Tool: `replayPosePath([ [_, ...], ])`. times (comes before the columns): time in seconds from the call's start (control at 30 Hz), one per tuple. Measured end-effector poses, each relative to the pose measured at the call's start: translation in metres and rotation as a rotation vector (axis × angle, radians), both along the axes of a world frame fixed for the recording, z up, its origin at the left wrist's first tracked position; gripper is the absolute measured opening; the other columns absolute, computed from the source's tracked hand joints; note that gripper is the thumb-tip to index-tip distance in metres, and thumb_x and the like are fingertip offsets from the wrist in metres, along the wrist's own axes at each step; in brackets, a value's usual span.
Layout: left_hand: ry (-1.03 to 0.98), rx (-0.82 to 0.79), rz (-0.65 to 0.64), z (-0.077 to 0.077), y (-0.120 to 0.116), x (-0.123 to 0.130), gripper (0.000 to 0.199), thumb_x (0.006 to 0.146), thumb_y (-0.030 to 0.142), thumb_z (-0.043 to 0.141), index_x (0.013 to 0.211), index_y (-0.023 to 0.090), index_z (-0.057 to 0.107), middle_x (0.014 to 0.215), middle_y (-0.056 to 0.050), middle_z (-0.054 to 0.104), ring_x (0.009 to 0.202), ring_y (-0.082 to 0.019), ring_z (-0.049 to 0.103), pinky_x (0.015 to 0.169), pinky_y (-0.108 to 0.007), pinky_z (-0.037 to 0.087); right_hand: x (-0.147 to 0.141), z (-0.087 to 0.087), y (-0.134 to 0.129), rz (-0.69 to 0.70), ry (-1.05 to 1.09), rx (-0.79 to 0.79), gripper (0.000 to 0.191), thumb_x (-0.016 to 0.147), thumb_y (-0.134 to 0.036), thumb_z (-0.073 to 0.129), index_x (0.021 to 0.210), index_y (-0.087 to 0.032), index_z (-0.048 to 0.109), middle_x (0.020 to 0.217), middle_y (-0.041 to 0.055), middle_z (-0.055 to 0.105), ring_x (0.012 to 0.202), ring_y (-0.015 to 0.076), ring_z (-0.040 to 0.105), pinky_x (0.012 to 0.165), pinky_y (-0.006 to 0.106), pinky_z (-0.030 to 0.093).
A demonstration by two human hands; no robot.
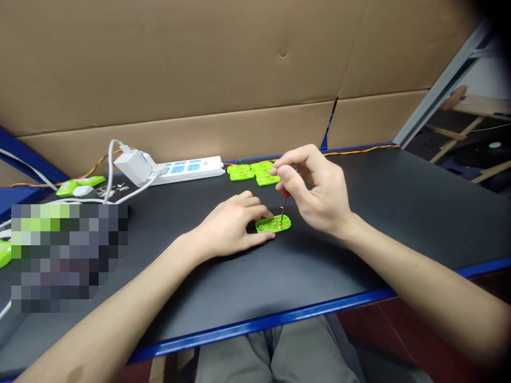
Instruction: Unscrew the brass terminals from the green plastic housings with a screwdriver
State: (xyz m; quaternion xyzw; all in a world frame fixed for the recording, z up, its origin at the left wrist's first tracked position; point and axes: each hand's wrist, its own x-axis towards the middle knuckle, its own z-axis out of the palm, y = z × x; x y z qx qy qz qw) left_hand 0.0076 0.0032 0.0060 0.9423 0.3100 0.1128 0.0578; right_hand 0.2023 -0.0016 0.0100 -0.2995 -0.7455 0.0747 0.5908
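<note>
My left hand (239,223) rests on the table and grips a bright green plastic shell (285,224) between thumb and fingers, holding it flat. Small metal parts show inside the shell. From the right, my right hand (315,191) pinches a screwdriver (283,207) with a red handle and a dark shaft. The handle is mostly hidden by the fingers. The shaft stands nearly upright, its tip down inside the shell. A tiny brass-coloured piece (281,207) lies just behind the shell. Further back, several similar green shells (241,175) lie side by side, partly behind my right hand.
A white power strip (211,166) with a plugged-in white adapter (133,166) lies along the back left, with white cables nearby. More green pieces (67,188) sit at far left beside a pixelated patch. A cardboard wall (199,69) closes the back; a blue edge (247,325) runs along the front.
</note>
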Motion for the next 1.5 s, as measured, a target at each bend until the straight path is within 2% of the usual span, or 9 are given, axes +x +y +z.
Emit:
replayPosePath([
  [0.1, -0.019, -0.001, -0.002, -0.0004, 0.0003, -0.0005, 0.031, 0.090, 0.045, 0.058, 0.105, 0.020, 0.068, 0.102, -0.006, 0.065, 0.100, -0.024, 0.054, 0.089, -0.037, 0.047, -0.0013, 0.0011, 0.0001, -0.024, 0.012, 0.097, 0.008, 0.090, -0.029, 0.061, 0.090, -0.022, 0.064, 0.087, 0.0016, 0.065, 0.072, 0.0123, 0.063, 0.059, 0.027, 0.054],
  [0.2, -0.032, 0.011, -0.006, -0.0006, 0.0008, -0.0004, 0.030, 0.089, 0.044, 0.059, 0.105, 0.021, 0.069, 0.097, -0.005, 0.063, 0.096, -0.023, 0.054, 0.087, -0.037, 0.047, -0.0014, 0.0018, -0.0004, -0.051, 0.015, 0.125, 0.007, 0.088, -0.027, 0.064, 0.091, -0.022, 0.068, 0.086, 0.0013, 0.064, 0.063, 0.0095, 0.059, 0.057, 0.027, 0.054],
  [0.43, -0.017, 0.000, 0.005, -0.0005, 0.0018, 0.0004, 0.029, 0.088, 0.044, 0.061, 0.103, 0.020, 0.070, 0.092, -0.004, 0.063, 0.091, -0.022, 0.053, 0.083, -0.036, 0.045, -0.0008, 0.0032, -0.0017, -0.095, -0.002, 0.122, 0.013, 0.088, -0.027, 0.066, 0.098, -0.023, 0.071, 0.082, 0.0000, 0.062, 0.056, 0.0069, 0.057, 0.055, 0.027, 0.053],
  [0.83, -0.032, -0.035, 0.016, 0.0008, 0.0013, -0.0001, 0.028, 0.088, 0.043, 0.062, 0.103, 0.021, 0.070, 0.093, -0.005, 0.064, 0.093, -0.022, 0.055, 0.083, -0.035, 0.046, -0.0006, 0.0073, -0.0063, -0.097, -0.025, 0.090, 0.012, 0.089, -0.030, 0.064, 0.096, -0.026, 0.071, 0.081, 0.0005, 0.065, 0.054, 0.0085, 0.058, 0.055, 0.028, 0.054],
  [1.17, -0.040, -0.040, 0.013, -0.0005, 0.0020, -0.0012, 0.029, 0.089, 0.043, 0.061, 0.105, 0.021, 0.069, 0.097, -0.006, 0.065, 0.096, -0.022, 0.055, 0.088, -0.036, 0.047, -0.0019, 0.0029, -0.0089, 0.071, 0.001, -0.091, 0.021, 0.097, -0.028, 0.049, 0.112, -0.022, 0.063, 0.094, -0.0017, 0.076, 0.065, 0.0073, 0.071, 0.063, 0.021, 0.057],
  [1.27, -0.039, -0.041, 0.013, -0.0009, 0.0026, -0.0020, 0.030, 0.088, 0.044, 0.061, 0.105, 0.021, 0.069, 0.097, -0.006, 0.064, 0.097, -0.023, 0.055, 0.088, -0.036, 0.047, -0.0016, 0.0017, -0.0087, 0.137, 0.056, -0.164, 0.024, 0.102, -0.030, 0.037, 0.107, -0.021, 0.059, 0.095, -0.0001, 0.074, 0.068, 0.0079, 0.071, 0.063, 0.022, 0.057],
  [1.33, -0.045, -0.038, 0.005, -0.0011, 0.0029, -0.0022, 0.031, 0.088, 0.045, 0.061, 0.105, 0.020, 0.069, 0.097, -0.006, 0.064, 0.097, -0.023, 0.055, 0.087, -0.036, 0.047, -0.0017, 0.0011, -0.0071, 0.145, 0.066, -0.182, 0.026, 0.102, -0.034, 0.037, 0.101, -0.021, 0.059, 0.095, 0.0008, 0.073, 0.070, 0.0093, 0.071, 0.062, 0.023, 0.056],
  [1.43, -0.053, -0.033, -0.008, -0.0009, 0.0031, -0.0023, 0.031, 0.088, 0.045, 0.061, 0.105, 0.019, 0.068, 0.099, -0.007, 0.064, 0.097, -0.023, 0.055, 0.087, -0.037, 0.047, -0.0018, 0.0018, -0.0046, 0.065, -0.003, -0.057, 0.020, 0.095, -0.039, 0.053, 0.093, -0.023, 0.064, 0.090, 0.0015, 0.068, 0.069, 0.0111, 0.066, 0.060, 0.026, 0.055],
  [1.5, -0.056, -0.032, -0.006, -0.0006, 0.0028, -0.0023, 0.031, 0.088, 0.044, 0.061, 0.105, 0.019, 0.068, 0.101, -0.007, 0.065, 0.098, -0.023, 0.055, 0.089, -0.037, 0.047, -0.0019, 0.0028, -0.0043, -0.022, -0.036, 0.050, 0.014, 0.090, -0.036, 0.062, 0.095, -0.025, 0.069, 0.087, 0.0019, 0.064, 0.064, 0.0109, 0.060, 0.058, 0.028, 0.054],
])
